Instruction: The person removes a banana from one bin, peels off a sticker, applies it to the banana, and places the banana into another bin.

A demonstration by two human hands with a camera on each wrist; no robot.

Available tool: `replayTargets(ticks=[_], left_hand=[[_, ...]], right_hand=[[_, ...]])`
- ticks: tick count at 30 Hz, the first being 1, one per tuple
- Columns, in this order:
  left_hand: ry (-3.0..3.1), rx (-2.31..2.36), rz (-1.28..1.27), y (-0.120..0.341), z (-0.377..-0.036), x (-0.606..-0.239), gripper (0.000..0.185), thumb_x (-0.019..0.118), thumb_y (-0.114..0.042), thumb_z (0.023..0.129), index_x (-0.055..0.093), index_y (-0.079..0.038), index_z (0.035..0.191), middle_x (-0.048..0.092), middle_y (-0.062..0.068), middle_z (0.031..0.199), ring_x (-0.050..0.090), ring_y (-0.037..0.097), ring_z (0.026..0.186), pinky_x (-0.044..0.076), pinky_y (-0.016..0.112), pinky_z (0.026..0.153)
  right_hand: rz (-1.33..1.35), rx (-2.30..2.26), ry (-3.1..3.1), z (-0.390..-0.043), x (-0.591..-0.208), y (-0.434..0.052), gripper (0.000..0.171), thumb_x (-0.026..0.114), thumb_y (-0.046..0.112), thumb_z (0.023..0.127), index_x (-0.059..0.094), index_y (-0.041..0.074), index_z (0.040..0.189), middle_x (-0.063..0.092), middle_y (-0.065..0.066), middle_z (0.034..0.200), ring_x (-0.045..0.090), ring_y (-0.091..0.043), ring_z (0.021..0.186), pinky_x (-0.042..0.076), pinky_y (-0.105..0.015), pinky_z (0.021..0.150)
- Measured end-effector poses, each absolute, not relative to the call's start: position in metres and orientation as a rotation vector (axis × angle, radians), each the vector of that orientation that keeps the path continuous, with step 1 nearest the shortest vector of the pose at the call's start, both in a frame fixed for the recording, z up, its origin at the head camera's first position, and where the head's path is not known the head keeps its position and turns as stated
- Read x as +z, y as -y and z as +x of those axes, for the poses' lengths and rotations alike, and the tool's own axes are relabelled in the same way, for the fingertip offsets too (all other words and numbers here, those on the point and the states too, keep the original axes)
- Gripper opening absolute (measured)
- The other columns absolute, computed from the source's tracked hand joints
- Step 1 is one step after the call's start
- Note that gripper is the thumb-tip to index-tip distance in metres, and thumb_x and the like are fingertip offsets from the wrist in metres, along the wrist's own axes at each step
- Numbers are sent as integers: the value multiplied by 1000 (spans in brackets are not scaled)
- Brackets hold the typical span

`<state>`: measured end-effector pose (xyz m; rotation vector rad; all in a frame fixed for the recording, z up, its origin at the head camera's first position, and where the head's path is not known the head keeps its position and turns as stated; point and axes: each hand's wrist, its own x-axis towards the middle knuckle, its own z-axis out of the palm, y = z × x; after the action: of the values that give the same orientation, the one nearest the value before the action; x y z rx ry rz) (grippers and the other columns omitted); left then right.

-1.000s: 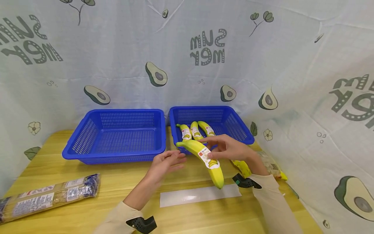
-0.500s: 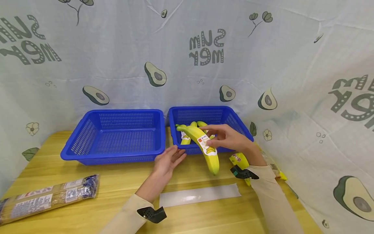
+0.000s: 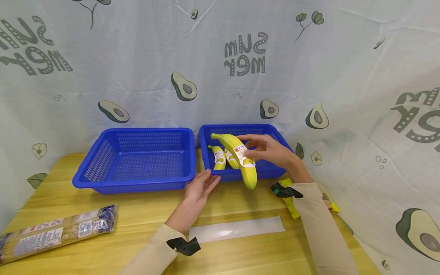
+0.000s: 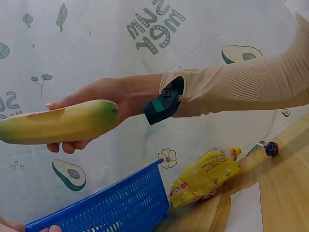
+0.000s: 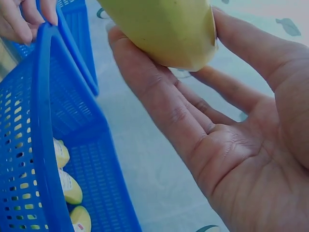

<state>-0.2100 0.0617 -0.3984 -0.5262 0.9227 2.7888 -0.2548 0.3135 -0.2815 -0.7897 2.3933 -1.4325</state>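
Banana over the right basket
Right hand point(image 3: 266, 149) pinches banana point(image 3: 237, 157) above basket point(image 3: 271, 171); left hand point(image 3: 201, 187), fingers relaxed, touches its rim.

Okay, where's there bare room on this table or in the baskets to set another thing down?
The left blue basket holds nothing. Bare wood lies between the noodle packet and the white strip. The right blue basket is crowded: bananas inside, right hand with a banana above, left hand at its rim.
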Motion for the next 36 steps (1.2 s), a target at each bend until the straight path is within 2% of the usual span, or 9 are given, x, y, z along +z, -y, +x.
replayTargets(ticks=[7,10,18,23,26,32,36], left_hand=[[-901,2773,-531,-61,-210,-398,19,64,8,104,63,9,122,64,18,100,71,23,87,64,42,93],[-889,2776,-523,-59,-211,-399,20,64,8,104,62,10,124,64,18,102,71,24,88,65,41,93],[-864,2770,-500,-57,-209,-400,10,65,8,103,64,7,114,64,18,104,72,25,91,65,40,92],[-857,2775,-488,-58,-210,-400,9,66,8,103,65,6,112,64,19,108,72,25,92,66,40,90],[-849,2782,-485,-57,-211,-399,6,66,9,102,66,5,108,66,18,104,73,24,90,66,39,88],[-856,2784,-468,-56,-211,-399,7,65,10,103,66,3,100,67,14,89,72,21,81,67,38,87],[-856,2779,-479,-55,-211,-399,6,65,9,103,65,4,102,67,15,93,72,21,83,66,38,90]], right_hand=[[-715,-1429,-2523,-270,-277,-317,57,69,19,107,53,14,160,70,-16,133,73,-24,106,65,-41,88],[-697,-1450,-2529,-280,-276,-319,56,67,18,108,50,13,162,70,-17,132,72,-23,106,64,-39,90],[-550,-1495,-2524,-309,-281,-328,57,64,18,110,46,11,164,69,-15,131,71,-17,107,63,-31,92],[-452,-1537,-2495,-324,-287,-334,59,64,18,110,44,10,165,65,-19,138,72,-16,104,63,-30,91],[-420,-1531,-2480,-332,-292,-338,60,64,18,111,42,9,165,64,-20,141,72,-15,104,63,-31,90],[-266,-1526,-2427,-345,-305,-343,64,67,18,110,40,7,166,70,-8,129,72,-14,98,63,-31,86],[-204,-1523,-2400,-350,-312,-346,64,66,18,110,38,6,166,72,-2,117,72,-13,89,63,-31,85]])
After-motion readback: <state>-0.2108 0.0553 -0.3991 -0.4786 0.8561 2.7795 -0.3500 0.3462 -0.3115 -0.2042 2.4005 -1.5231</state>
